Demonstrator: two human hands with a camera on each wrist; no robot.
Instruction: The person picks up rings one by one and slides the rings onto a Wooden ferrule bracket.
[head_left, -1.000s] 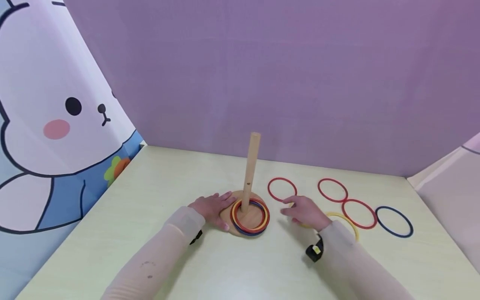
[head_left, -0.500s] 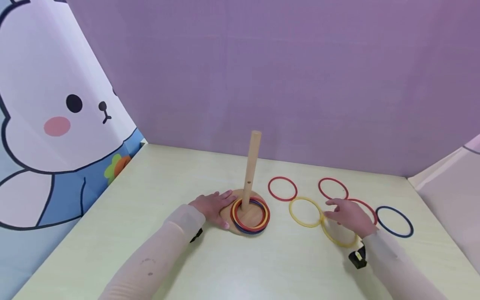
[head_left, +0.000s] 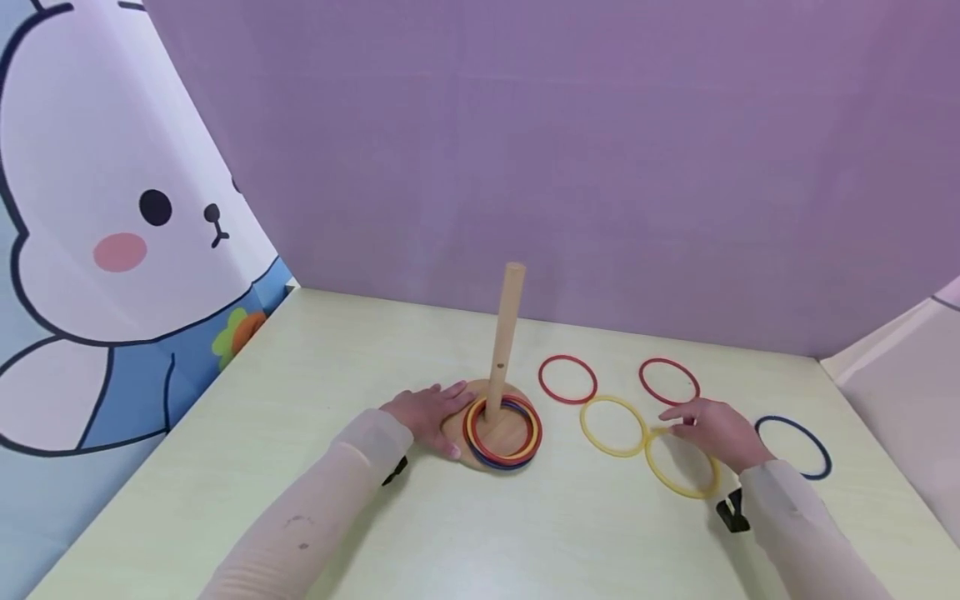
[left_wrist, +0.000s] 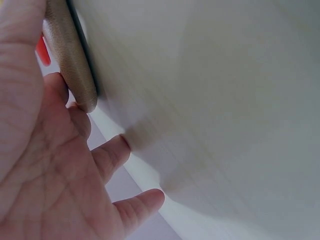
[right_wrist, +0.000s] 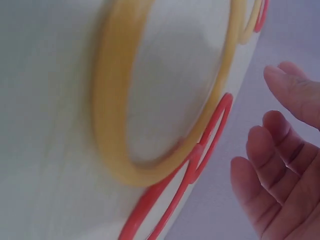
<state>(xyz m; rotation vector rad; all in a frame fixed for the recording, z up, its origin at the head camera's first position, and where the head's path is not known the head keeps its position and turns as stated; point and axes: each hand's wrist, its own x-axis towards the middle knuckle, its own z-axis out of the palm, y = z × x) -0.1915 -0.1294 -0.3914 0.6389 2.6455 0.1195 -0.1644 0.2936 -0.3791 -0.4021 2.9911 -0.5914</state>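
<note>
My left hand [head_left: 427, 417] rests on the left side of a round wooden base [head_left: 506, 433], fingers spread. The left wrist view shows the thumb over the base's edge [left_wrist: 77, 65]. From the base rises a wooden post [head_left: 507, 333], with several red, yellow and blue rings [head_left: 537, 433] lying around its foot. My right hand [head_left: 716, 429] hovers by the far right side of a yellow ring [head_left: 693, 496], fingers loosely bent. In the right wrist view, nothing lies between those fingers. A red ring [right_wrist: 137, 210] beside the yellow one is covered by that hand in the head view.
A second yellow ring [head_left: 583, 422] lies left of the first, with a red ring [head_left: 577, 402] behind it. Another red ring [head_left: 663, 361] lies farther back, and a blue ring [head_left: 828, 458] at the far right. A purple backdrop [head_left: 480, 167] stands behind the table.
My right hand has moved right, from over the left yellow ring to beside the right one and its neighbouring red ring. My left hand has stayed on the base.
</note>
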